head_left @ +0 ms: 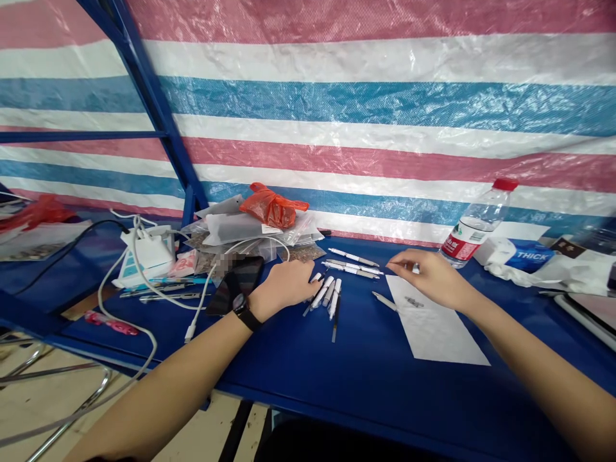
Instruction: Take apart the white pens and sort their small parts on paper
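Bare forearms point(158, 398) angled inward over the blue tabletop point(308, 378) — left hand point(283, 285) relaxed, fingertips at loose white pen parts point(325, 296); right hand point(433, 277) raised, pinching a small silver piece point(414, 268) — just above white paper point(433, 324).

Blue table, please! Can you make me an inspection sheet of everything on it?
surface: blue table with a white paper sheet on it
things: white pens by the left hand; silver pens beyond them; small metal part on the paper
clutter: orange plastic bag; water bottle
hands: left hand resting, wearing a black watch; right hand pinching a small silver part
cables: white cable; black cable
surroundings: striped tarp; blue steel frame
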Tool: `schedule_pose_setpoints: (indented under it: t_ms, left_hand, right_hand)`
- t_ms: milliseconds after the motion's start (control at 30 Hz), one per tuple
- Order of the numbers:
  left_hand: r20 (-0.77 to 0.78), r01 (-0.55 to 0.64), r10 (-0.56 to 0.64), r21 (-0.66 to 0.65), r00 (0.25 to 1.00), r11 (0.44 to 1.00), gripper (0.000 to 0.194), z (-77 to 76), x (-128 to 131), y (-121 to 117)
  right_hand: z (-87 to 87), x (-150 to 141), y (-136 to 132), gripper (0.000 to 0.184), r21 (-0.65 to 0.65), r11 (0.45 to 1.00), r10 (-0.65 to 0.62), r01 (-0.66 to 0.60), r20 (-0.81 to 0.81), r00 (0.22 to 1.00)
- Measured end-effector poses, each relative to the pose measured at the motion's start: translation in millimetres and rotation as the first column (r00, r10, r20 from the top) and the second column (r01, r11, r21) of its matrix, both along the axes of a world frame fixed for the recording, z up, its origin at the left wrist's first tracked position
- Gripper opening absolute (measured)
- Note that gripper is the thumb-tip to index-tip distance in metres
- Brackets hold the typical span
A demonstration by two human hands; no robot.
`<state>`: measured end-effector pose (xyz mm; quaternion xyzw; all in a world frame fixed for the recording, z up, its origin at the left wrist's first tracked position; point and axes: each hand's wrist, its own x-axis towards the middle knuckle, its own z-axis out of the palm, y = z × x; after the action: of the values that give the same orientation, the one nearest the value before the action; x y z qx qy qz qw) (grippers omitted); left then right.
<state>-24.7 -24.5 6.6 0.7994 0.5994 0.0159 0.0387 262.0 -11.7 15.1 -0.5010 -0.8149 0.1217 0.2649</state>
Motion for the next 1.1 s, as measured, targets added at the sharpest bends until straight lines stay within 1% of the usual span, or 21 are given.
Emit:
schedule_pose_setpoints:
  t_ms: [100,200,300,400,467,533,600,800,867,933,1033,1100]
  left_hand:
    - [0.011,0.005,-0.004,-0.012,1.000,1.000,0.019,1.3,-2,3]
    - [0.018,-0.004,0.004,-0.020,1.000,1.000,0.015,2.3,-2,5]
    - [0.031,-0.016,0.016,-0.020,0.999,1.000,0.015,4.2,-3,6]
    - [0.052,-0.032,0.032,0.002,0.998,0.999,0.018,5.5,-4,8]
    - [0.072,-0.042,0.041,0.018,0.997,0.999,0.024,4.4,-5,9]
    - [0.101,-0.050,0.047,0.026,0.994,0.998,0.029,1.3,-4,11]
    - [0.136,-0.056,0.051,0.030,0.989,0.998,0.031,-2.7,-1,13]
    - [0.248,-0.038,0.034,0.015,0.968,0.999,0.015,-10.1,6,21]
    - [0.286,-0.045,0.042,0.002,0.957,0.999,0.014,-10.2,5,23]
    - [0.325,-0.051,0.055,-0.021,0.944,0.998,0.017,-10.1,2,25]
    - [0.382,-0.063,0.080,-0.056,0.921,0.996,0.022,-10.5,-2,27]
    - [0.426,-0.067,0.090,-0.068,0.900,0.995,0.022,-10.8,-5,28]
  right_hand:
    - [-6.9,0,-11,0.031,-0.028,1.000,-0.005,0.006,0.042,0.999]
    - [-15.3,-9,-16,0.025,-0.070,0.998,0.003,0.005,0.109,0.994]
    - [-23.7,-19,-17,0.018,-0.117,0.993,-0.002,0.023,0.173,0.985]
    - [-28.5,-24,-18,0.018,-0.156,0.987,-0.014,0.044,0.190,0.982]
    - [-28.2,-26,-19,0.018,-0.160,0.986,-0.017,0.038,0.134,0.991]
    - [-25.1,-26,-20,0.017,-0.152,0.988,-0.024,0.029,0.033,0.999]
    - [-20.4,-25,-21,0.017,-0.133,0.990,-0.047,0.038,-0.067,0.997]
    - [-10.0,-19,-20,0.023,-0.090,0.986,-0.154,0.137,-0.220,0.963]
    - [-9.8,-17,-19,0.025,-0.095,0.981,-0.191,0.171,-0.267,0.945]
    - [-10.9,-15,-17,0.027,-0.132,0.972,-0.230,0.197,-0.325,0.917]
    - [-13.1,-13,-14,0.028,-0.204,0.961,-0.257,0.184,-0.432,0.865]
    - [-14.2,-12,-13,0.028,-0.233,0.958,-0.263,0.165,-0.494,0.829]
